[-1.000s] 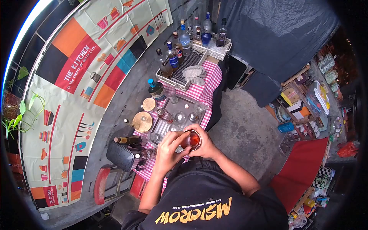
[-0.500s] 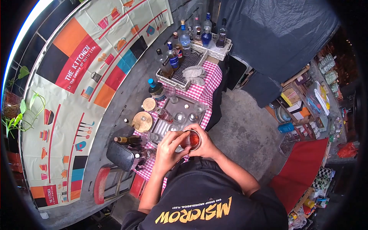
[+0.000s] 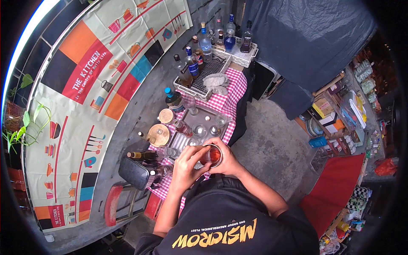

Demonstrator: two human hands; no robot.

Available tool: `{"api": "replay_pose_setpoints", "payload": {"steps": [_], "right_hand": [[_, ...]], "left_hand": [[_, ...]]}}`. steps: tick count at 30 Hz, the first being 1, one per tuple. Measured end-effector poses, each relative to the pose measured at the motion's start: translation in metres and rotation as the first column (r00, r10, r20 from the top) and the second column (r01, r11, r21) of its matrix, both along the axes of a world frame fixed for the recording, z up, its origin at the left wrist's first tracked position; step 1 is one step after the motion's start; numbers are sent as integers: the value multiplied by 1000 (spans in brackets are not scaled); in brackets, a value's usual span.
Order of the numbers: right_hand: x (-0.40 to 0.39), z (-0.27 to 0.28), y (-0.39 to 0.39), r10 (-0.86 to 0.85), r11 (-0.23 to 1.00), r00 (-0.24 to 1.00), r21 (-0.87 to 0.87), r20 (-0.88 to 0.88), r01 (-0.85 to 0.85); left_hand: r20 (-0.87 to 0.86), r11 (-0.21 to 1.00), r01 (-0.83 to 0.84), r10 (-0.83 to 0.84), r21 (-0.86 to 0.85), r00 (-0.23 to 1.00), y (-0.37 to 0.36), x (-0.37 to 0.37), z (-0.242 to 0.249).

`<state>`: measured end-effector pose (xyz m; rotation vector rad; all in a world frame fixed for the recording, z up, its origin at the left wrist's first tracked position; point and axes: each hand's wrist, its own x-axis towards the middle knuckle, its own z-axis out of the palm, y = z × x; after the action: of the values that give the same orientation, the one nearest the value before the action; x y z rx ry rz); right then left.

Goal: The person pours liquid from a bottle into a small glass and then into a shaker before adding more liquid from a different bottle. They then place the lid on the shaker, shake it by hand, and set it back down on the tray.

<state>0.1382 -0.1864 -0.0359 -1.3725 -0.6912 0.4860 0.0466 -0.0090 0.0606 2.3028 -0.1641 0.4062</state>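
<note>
Close to my chest I hold a clear glass of red liquid, its open rim facing up toward me. My right hand is wrapped around its right side. On the opposite side, my left hand has thumb and fingers closed on the glass. Part of the glass is hidden behind the fingers. Just beyond my hands, a metal tray carries several clear glasses and a bottle of pinkish liquid. Left of the tray lie a round woven lid and a smaller one.
Liquor bottles stand in white wire baskets at the table's far end, beside a grey cloth. A black container is at the near left. A red-and-white checked cloth covers the table. Shelves stand right.
</note>
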Motion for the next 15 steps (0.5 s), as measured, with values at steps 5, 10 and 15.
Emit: {"api": "replay_pose_setpoints", "payload": {"steps": [5,10,15], "right_hand": [[1,-3,0,7,1000,1000,-8,3,-7],[2,-3,0,19,1000,1000,-18,-6,-19],[2,-4,0,12,1000,1000,-20,6,-12]], "left_hand": [[1,1000,-6,6,-2,1000,0,0,1],[-10,1000,-9,9,0,1000,0,1,0],[-17,1000,-13,13,8,1000,-1,1,1]]}}
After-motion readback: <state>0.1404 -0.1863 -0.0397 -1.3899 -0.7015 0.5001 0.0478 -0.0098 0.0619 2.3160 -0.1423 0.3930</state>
